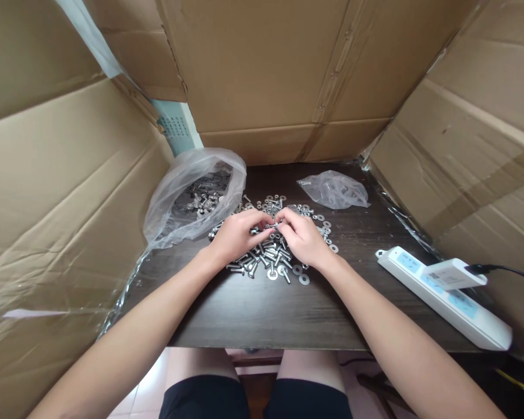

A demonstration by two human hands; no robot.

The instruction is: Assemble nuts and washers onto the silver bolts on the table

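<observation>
My left hand [243, 233] and my right hand [302, 234] meet over a pile of loose hardware on the dark table. Between their fingertips is a small metal bolt [271, 226], held from both sides; whether a nut or washer sits on it is too small to tell. Below and around the hands lie many silver bolts [268, 254], with flat washers [304, 280] and nuts mixed in. Left of my left hand stands an open clear plastic bag [157, 218] with metal fasteners [205, 203] inside.
A crumpled clear plastic bag [335, 191] lies at the back right. On the right, a white power strip [445, 302] carries a plugged-in white adapter [454, 273] with a black cable. Cardboard walls [262, 64] enclose the table [227, 320] at the back and sides.
</observation>
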